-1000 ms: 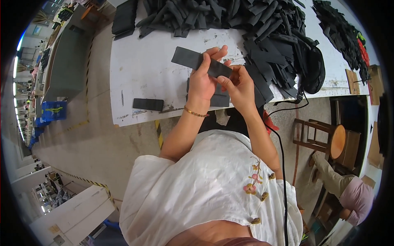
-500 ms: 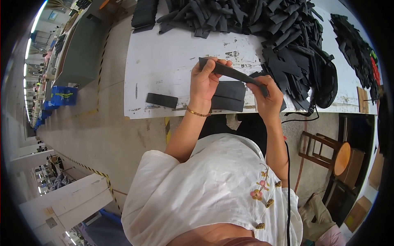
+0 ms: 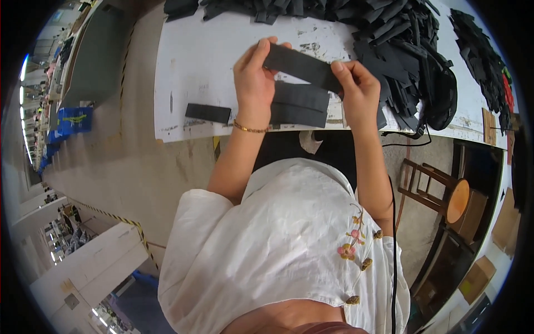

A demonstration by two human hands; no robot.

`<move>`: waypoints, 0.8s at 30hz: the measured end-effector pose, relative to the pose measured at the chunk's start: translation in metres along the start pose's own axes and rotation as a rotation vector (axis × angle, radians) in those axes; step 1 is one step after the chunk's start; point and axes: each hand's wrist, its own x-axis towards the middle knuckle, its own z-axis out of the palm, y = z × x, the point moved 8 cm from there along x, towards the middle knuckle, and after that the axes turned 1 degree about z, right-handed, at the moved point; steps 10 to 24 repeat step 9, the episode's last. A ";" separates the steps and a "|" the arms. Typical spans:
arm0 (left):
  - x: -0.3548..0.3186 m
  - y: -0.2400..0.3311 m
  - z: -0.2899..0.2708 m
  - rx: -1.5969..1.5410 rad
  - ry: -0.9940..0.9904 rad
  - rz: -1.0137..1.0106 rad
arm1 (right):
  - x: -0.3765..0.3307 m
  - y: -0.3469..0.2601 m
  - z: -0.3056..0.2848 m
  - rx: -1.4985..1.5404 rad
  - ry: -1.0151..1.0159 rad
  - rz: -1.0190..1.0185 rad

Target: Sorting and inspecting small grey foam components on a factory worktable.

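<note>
**Two hands, one dark strip**

Left hand [image 3: 253,78] and right hand [image 3: 359,89] each pinch an end of the dark strip [image 3: 300,65], lifted above the white table [image 3: 211,50]. Best kept taut and level, over the stacked pieces [image 3: 299,104].

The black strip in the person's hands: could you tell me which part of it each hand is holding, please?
The left hand pinches one end of the black strip, and the right hand pinches the other end, holding it above the white table.
</note>
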 end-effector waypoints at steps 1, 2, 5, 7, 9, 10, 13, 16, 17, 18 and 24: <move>0.000 0.014 -0.005 0.106 0.016 0.093 | 0.003 0.002 0.004 0.029 -0.017 0.004; 0.001 0.017 -0.023 0.179 0.051 0.135 | 0.003 0.006 0.005 -0.011 -0.044 0.035; -0.010 0.006 -0.057 0.363 0.110 0.110 | -0.008 0.037 0.006 -0.171 -0.057 0.042; -0.021 -0.004 -0.080 0.367 0.113 0.092 | -0.025 0.054 0.011 -0.253 -0.074 0.036; -0.033 -0.018 -0.101 0.523 0.137 -0.019 | -0.040 0.065 0.013 -0.417 -0.071 0.004; -0.033 -0.018 -0.101 0.523 0.137 -0.019 | -0.040 0.065 0.013 -0.417 -0.071 0.004; -0.033 -0.018 -0.101 0.523 0.137 -0.019 | -0.040 0.065 0.013 -0.417 -0.071 0.004; -0.033 -0.018 -0.101 0.523 0.137 -0.019 | -0.040 0.065 0.013 -0.417 -0.071 0.004; -0.033 -0.018 -0.101 0.523 0.137 -0.019 | -0.040 0.065 0.013 -0.417 -0.071 0.004; -0.033 -0.018 -0.101 0.523 0.137 -0.019 | -0.040 0.065 0.013 -0.417 -0.071 0.004; -0.033 -0.018 -0.101 0.523 0.137 -0.019 | -0.040 0.065 0.013 -0.417 -0.071 0.004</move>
